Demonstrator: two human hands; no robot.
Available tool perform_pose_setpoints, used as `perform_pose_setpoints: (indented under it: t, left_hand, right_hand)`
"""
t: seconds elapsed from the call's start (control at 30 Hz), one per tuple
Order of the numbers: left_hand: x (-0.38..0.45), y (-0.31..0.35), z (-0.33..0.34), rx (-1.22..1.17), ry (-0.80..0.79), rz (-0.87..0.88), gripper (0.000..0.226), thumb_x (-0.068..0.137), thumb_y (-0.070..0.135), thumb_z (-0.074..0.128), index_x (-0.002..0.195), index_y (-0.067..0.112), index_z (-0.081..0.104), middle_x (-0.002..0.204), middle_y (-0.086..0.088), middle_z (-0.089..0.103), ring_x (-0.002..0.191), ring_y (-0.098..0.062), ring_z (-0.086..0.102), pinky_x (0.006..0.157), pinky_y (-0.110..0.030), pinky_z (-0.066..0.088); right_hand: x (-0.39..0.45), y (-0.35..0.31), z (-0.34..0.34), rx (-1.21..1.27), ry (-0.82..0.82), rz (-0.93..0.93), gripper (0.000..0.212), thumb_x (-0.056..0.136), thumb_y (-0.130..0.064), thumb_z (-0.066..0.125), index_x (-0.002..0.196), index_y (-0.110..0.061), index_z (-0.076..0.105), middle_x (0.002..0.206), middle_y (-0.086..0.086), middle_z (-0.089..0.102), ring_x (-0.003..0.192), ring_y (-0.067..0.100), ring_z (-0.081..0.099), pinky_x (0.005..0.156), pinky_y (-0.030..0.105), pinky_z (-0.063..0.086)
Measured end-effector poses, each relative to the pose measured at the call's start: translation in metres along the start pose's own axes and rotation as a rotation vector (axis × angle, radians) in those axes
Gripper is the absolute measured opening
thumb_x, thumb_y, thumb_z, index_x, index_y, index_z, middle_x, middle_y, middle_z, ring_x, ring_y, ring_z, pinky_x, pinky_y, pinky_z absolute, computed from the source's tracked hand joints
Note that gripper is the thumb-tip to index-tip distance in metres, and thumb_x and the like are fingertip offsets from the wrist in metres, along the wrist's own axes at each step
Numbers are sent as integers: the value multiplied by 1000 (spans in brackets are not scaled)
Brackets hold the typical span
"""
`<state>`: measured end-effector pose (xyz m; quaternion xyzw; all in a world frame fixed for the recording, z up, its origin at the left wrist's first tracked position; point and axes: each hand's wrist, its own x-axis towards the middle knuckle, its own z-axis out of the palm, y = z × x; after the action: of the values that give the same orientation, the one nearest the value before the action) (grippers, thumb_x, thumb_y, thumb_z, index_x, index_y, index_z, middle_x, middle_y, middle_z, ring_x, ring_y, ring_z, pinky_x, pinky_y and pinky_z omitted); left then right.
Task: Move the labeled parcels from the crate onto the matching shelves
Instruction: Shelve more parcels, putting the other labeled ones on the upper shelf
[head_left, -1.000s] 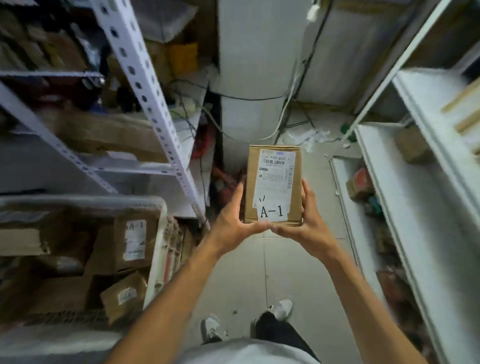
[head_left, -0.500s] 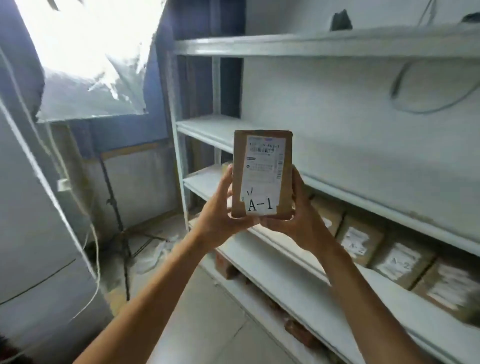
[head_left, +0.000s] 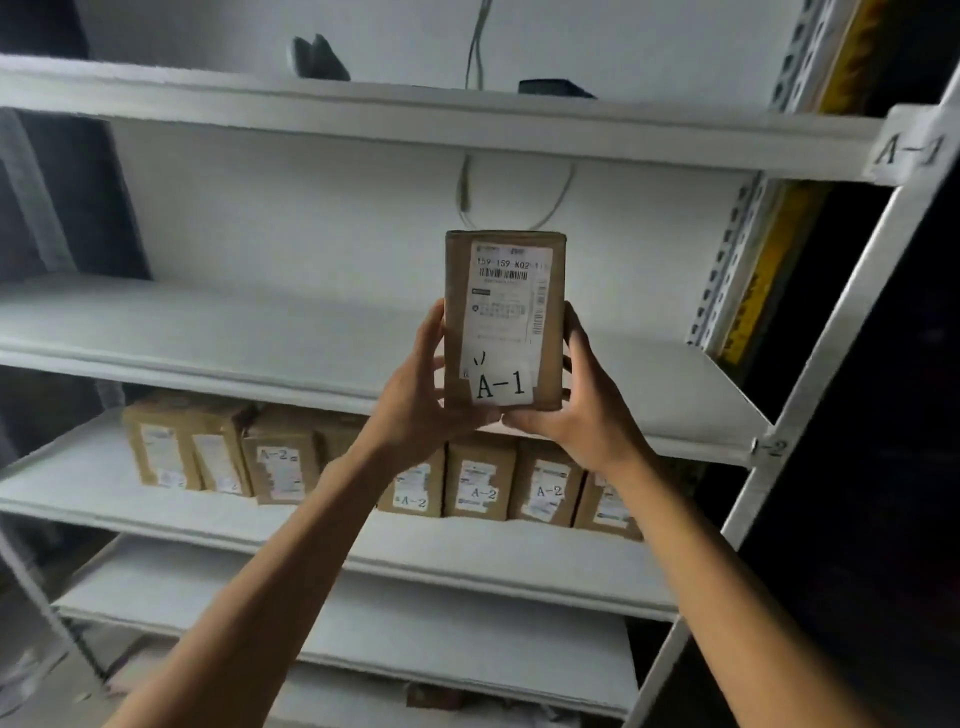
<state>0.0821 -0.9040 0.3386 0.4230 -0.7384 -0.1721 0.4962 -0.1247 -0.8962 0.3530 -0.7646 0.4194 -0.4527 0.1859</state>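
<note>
Both hands, left hand (head_left: 415, 400) and right hand (head_left: 582, 410), have fingers curled around an upright box (head_left: 504, 317) marked A-1. Far behind it sit shelves (head_left: 208, 332), with A-2 boxes (head_left: 480, 483) lower down.

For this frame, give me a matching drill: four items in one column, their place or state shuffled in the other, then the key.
Items
1. A-1 parcel
2. A-2 parcels
3. A-1 tag
4. grey cable

Places
a. on the rack's upright post
b. held upright between the left hand and right hand
c. hanging down the back wall
d. in a row on a lower shelf

Pairs: 1-b, 2-d, 3-a, 4-c
</note>
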Motion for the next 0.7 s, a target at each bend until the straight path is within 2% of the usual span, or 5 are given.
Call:
perform_pose_setpoints:
  t: [0.1, 0.33, 0.47, 0.6, 0.7]
  left_hand:
    - [28, -9, 19, -92, -69, 22, 120, 70, 16, 87, 155, 37, 5, 151, 7, 41, 134, -18, 48, 94, -44, 56]
    - [84, -24, 59, -182, -245, 76, 114, 75, 14, 84, 155, 35, 5, 149, 7, 44, 135, -19, 47, 97, -41, 53]
    - [109, -29, 84, -175, -313, 147, 111, 77, 16, 82, 156, 32, 5, 155, 7, 35, 136, -22, 45, 96, -39, 53]
    - [136, -39, 111, -161, -370, 148, 116, 74, 9, 84, 155, 32, 4, 155, 3, 35, 136, -26, 44, 95, -41, 55]
    - [158, -44, 134, -125, -399, 154, 114, 74, 8, 84, 154, 32, 7, 154, 0, 37, 133, -29, 47, 93, -45, 56]
  right_hand:
    - [8, 15, -12, -54, 73, 65, 112, 71, -18, 90, 152, -31, 14, 138, -21, 38, 105, -40, 30, 77, -11, 30]
    - [21, 48, -32, -228, 221, 250, 121, 69, -23, 90, 158, -31, 8, 154, -7, 40, 132, -2, 36, 86, -5, 37]
    - [26, 68, -47, -276, 277, 323, 119, 68, -20, 91, 157, -32, 12, 151, -4, 44, 135, 10, 43, 102, 25, 45]
    - [38, 94, -63, -266, 276, 393, 117, 71, -16, 89, 157, -33, 12, 151, -8, 44, 133, 11, 46, 92, 14, 41]
    - [46, 119, -77, -235, 281, 432, 114, 71, -8, 88, 155, -34, 15, 133, -17, 51, 112, 2, 54, 73, -1, 43]
